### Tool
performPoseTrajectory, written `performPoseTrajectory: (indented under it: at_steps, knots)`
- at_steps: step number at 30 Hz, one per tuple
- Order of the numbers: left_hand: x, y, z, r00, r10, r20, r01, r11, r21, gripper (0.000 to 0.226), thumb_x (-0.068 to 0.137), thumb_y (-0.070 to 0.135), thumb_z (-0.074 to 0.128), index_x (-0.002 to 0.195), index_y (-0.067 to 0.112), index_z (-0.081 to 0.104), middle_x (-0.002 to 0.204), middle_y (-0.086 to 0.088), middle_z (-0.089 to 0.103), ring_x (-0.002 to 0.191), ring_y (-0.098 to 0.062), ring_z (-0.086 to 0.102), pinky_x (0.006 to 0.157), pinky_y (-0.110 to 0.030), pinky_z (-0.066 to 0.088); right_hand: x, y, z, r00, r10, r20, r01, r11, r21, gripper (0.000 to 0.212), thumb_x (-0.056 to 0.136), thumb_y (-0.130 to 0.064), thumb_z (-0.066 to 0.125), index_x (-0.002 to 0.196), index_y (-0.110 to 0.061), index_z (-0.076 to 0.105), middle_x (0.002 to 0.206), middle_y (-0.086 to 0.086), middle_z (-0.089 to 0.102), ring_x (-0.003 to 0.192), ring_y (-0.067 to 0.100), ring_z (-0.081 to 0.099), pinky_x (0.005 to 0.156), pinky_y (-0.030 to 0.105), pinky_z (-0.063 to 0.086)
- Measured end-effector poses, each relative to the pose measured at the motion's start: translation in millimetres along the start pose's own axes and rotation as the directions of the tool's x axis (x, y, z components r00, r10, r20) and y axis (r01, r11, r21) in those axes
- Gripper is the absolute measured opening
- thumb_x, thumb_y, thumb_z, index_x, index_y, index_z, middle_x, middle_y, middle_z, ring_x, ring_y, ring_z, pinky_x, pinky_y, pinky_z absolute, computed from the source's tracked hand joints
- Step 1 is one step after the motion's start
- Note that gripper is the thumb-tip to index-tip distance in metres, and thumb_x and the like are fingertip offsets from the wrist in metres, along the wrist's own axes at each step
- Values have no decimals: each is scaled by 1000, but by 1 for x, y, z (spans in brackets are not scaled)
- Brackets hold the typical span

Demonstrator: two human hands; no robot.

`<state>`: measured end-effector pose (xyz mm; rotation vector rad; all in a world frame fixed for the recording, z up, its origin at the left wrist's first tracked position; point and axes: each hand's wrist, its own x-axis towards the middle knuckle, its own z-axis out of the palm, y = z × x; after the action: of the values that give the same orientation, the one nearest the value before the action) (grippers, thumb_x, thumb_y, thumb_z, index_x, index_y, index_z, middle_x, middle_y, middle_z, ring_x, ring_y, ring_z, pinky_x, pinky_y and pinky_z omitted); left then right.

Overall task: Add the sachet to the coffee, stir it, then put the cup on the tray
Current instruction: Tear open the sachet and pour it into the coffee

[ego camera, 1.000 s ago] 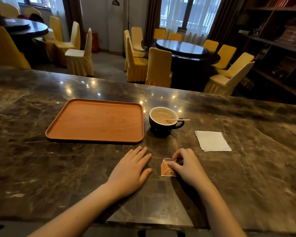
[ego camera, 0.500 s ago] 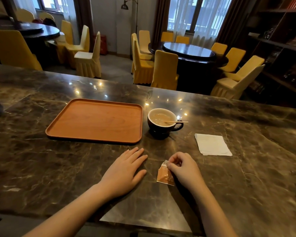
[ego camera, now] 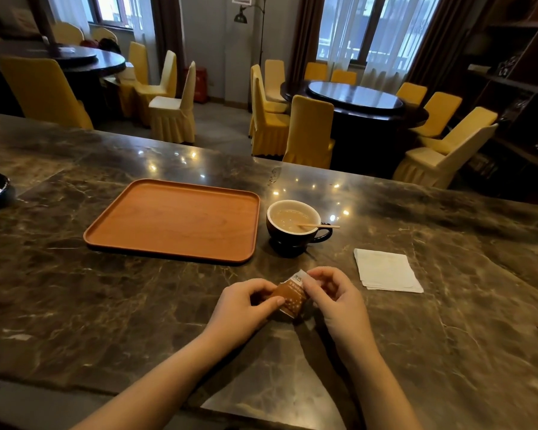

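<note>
orange tray [ego camera: 171, 221], brown-white sachet [ego camera: 290, 297], blk cup [ego camera: 288, 235]

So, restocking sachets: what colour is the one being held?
Brown with small white specks and a white top edge, held in both hands; the head view shows it.

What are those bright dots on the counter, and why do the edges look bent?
Head view: the dots are lamp glare on the polished counter beyond the cup and tray; the wide-angle lens bends the edges; windows are blown out, shelves at right murky.
</note>
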<state>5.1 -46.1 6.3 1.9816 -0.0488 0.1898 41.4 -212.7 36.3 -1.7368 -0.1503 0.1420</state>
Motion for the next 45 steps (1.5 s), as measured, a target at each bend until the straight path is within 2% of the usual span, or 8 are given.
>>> performPoseTrajectory:
  at_steps: [7, 13, 18, 21, 25, 31, 35, 45]
  knots:
    - [5, 6, 9, 999, -15, -52, 10, 995, -99, 11, 87, 14, 64, 93, 21, 70, 86, 6, 71, 84, -3, 64, 75, -19, 51, -1, 9, 3, 991, 132, 17, -133, 977, 166, 15, 82, -17, 64, 97, -20, 67, 98, 5, 73, 92, 20, 69, 84, 42, 57]
    - [22, -11, -7, 977, 211, 41, -210, 899, 383, 26, 91, 21, 59, 116, 22, 62, 112, 13, 60, 108, 3, 46, 94, -18, 39, 26, -13, -7, 986, 77, -145, -41, 971, 234, 18, 90, -19, 52, 106, -24, 58, 105, 0, 68, 94, 17, 68, 79, 38, 58]
    - [31, -26, -11, 930, 207, 302, -350, 747, 566, 57, 88, 50, 26, 137, 26, 41, 146, 6, 33, 135, -9, 21, 110, -25, 12, 50, -30, -14, 981, 7, -196, 5, 998, 59, 19, 90, -19, 53, 105, -31, 54, 114, -2, 64, 96, 13, 64, 79, 34, 57]
    - [33, -26, -10, 917, 161, 366, -373, 672, 640, 70, 86, 65, 10, 144, 28, 23, 151, 9, 11, 138, -8, 3, 107, -24, -9, 61, -39, -19, 977, -50, -206, 33, 996, -83, 31, 89, -16, 55, 119, -23, 50, 111, -5, 59, 91, 2, 57, 62, 13, 48]
    - [34, -20, -14, 894, 107, 435, -398, 632, 664, 75, 79, 64, -4, 146, 31, 4, 146, 14, -12, 135, -5, -16, 104, -25, -19, 75, -50, -19, 968, -118, -219, 69, 973, -221, 33, 86, -17, 59, 118, -20, 51, 108, -5, 61, 89, 2, 59, 59, 11, 50]
    - [33, -24, -17, 905, 25, 426, -351, 609, 711, 62, 93, 59, 9, 133, 30, 47, 140, 7, 44, 129, -10, 34, 106, -43, 25, 96, -65, -15, 956, -211, -202, 121, 916, -382, 24, 83, -18, 63, 107, -18, 61, 101, -3, 62, 84, 4, 56, 67, 15, 47]
    - [32, -26, -16, 902, 132, 410, -382, 686, 620, 72, 83, 65, 2, 145, 32, 15, 149, 13, -1, 135, -5, -9, 104, -33, -20, 108, -61, -8, 956, -216, -198, 105, 884, -456, 26, 83, -20, 63, 109, -16, 62, 104, -2, 62, 86, 6, 55, 63, 12, 43]
    - [34, -24, -18, 890, 140, 435, -408, 671, 619, 64, 89, 60, 16, 146, 33, 9, 151, 14, -7, 132, 0, -17, 101, -23, -21, 113, -58, 4, 925, -321, -202, 130, 768, -627, 31, 84, -21, 62, 115, -14, 62, 116, 6, 67, 101, 13, 57, 66, 8, 40]
